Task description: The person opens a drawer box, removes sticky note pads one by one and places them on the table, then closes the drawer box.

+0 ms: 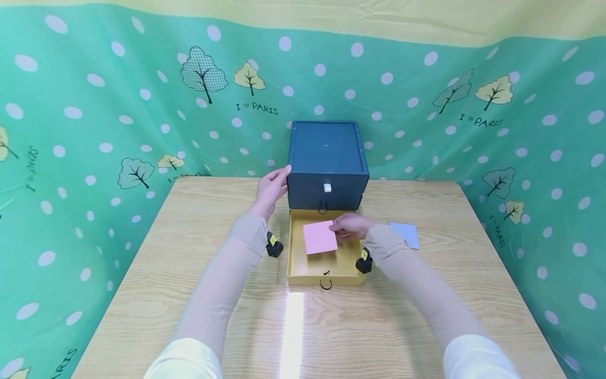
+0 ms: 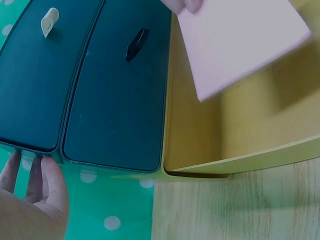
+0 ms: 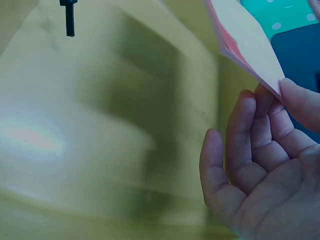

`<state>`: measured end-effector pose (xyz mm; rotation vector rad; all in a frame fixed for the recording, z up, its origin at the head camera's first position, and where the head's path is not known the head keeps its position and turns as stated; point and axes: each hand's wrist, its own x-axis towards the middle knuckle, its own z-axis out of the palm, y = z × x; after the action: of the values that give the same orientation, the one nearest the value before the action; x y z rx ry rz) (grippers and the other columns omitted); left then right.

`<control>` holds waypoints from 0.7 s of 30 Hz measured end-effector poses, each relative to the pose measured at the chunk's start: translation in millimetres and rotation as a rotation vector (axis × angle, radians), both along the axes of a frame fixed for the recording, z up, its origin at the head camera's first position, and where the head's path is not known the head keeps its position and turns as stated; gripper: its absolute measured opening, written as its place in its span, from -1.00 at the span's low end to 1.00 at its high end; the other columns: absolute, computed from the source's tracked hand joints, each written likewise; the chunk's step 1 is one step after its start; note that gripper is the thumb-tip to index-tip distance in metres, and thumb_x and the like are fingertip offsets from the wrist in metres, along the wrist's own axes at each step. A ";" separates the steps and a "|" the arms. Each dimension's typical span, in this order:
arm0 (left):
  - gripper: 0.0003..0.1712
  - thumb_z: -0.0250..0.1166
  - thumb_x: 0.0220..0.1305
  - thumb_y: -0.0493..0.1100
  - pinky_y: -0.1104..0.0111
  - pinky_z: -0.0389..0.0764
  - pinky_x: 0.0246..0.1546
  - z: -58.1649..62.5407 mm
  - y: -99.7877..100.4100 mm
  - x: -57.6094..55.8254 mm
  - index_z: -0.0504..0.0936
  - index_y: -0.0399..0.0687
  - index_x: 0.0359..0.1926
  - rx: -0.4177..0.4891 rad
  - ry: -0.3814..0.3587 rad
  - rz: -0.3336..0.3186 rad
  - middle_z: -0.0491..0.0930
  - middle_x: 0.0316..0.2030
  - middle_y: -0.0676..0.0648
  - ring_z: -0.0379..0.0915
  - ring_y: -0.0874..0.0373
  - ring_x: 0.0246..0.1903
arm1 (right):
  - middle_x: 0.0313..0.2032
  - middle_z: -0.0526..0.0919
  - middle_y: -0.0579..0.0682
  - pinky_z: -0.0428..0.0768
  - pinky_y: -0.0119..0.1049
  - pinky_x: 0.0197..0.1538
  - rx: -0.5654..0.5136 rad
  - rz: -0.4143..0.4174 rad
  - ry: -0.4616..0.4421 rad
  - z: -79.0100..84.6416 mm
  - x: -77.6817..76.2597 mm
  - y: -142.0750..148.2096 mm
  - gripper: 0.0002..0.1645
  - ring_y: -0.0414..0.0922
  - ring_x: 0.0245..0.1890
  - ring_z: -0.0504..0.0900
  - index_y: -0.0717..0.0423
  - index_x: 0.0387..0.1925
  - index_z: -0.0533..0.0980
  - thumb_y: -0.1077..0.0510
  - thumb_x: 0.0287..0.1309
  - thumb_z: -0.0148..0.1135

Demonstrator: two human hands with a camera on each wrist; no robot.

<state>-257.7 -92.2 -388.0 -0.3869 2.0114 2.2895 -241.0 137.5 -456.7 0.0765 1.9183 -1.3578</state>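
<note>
A pink sticky note pad (image 1: 320, 237) is pinched at its right edge between the thumb and fingers of my right hand (image 1: 351, 225). It hangs over a pulled-out yellow drawer (image 1: 295, 268), and its shadow falls on the drawer floor. In the right wrist view the pad (image 3: 247, 40) shows several sheets parting at one edge. My left hand (image 1: 273, 190) touches the left side of the dark blue drawer box (image 1: 326, 147); in the left wrist view its straight fingers (image 2: 55, 182) lie along the box's side.
A blue sticky note pad (image 1: 405, 235) lies on the wooden table (image 1: 208, 237) to the right of the drawer. The upper drawer fronts carry a white pull tab (image 1: 327, 187) and a black loop (image 1: 323, 208). A green dotted curtain (image 1: 402, 105) hangs behind and at both sides.
</note>
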 end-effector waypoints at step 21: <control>-0.40 0.23 0.27 0.09 0.26 0.47 0.22 2.3 0.4 -1.1 0.45 -0.11 0.24 -0.010 -0.012 -0.008 0.40 0.24 -0.07 0.37 0.02 0.18 | -0.28 0.60 -0.15 0.34 -0.01 0.35 -0.100 0.046 0.049 33.0 -2.6 94.3 -0.61 -0.27 -0.21 0.58 0.41 0.11 0.30 0.20 0.39 -0.05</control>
<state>-258.8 -91.7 -385.8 -0.3925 2.0163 2.2674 -243.6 231.8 -423.7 -0.0502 1.8774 -1.4342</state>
